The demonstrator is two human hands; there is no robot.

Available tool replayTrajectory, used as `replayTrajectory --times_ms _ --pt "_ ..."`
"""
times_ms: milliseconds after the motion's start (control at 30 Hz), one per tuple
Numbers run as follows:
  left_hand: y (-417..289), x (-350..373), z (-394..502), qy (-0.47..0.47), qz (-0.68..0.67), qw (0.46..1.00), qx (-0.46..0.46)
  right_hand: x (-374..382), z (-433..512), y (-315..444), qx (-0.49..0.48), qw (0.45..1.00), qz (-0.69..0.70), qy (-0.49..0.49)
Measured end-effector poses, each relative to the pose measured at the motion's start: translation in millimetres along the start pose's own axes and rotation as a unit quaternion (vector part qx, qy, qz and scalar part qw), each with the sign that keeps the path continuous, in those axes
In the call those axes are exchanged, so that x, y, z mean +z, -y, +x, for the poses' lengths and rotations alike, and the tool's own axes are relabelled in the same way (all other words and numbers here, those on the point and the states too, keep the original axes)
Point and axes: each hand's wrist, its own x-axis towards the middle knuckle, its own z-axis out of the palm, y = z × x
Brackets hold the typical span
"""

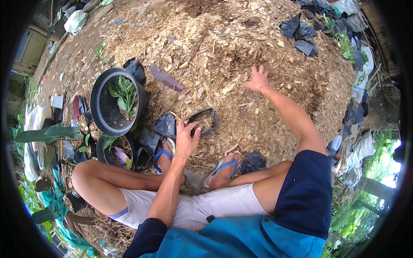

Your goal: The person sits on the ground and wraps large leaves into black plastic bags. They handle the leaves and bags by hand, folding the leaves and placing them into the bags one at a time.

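My left hand [187, 137] is at the near side of a black plastic grow bag [209, 121], its fingers curved at the rim; whether they pinch it is hidden. Light wood-chip material shows inside the bag. My right hand [258, 79] reaches out over the wood chips and sawdust [226, 67], fingers spread and holding nothing. To the left of the bag, a large black plastic pot [96, 106] lies tilted with a green leafy plant [124, 96] in it. Below that, a second dark pot [100, 150] holds leaves and a purple piece.
Black plastic pieces [298, 30] lie at the upper right, another [253, 162] beside my right foot. A purple-brown strip [166, 78] rests on the chips. Plastic bags and plants line both sides. My feet, in blue-strapped flip-flops [226, 166], are close to the grow bag.
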Motion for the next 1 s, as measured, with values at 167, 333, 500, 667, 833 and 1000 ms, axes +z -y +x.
replayTrajectory --times_ms 167,333,500,667,833,1000 --pt "-2 4 3 -0.004 0.001 1.000 0.024 14 -28 5 -0.163 0.981 0.032 0.096" --pt "2 3 2 -0.024 0.027 0.999 0.032 -12 -7 5 -0.025 0.995 0.055 -0.084" --pt "0 4 0 -0.017 0.026 0.999 0.021 28 -43 45 -0.216 0.967 -0.116 0.073" --pt "-2 0 0 -0.017 0.026 0.999 0.017 55 -76 51 -0.417 0.883 -0.174 0.126" --pt "-1 -3 1 -0.005 -0.008 1.000 -0.015 15 -17 42 -0.232 0.968 0.059 0.080" --pt "-2 -2 1 -0.002 -0.001 1.000 -0.008 -12 8 29 -0.210 0.959 0.115 0.154"
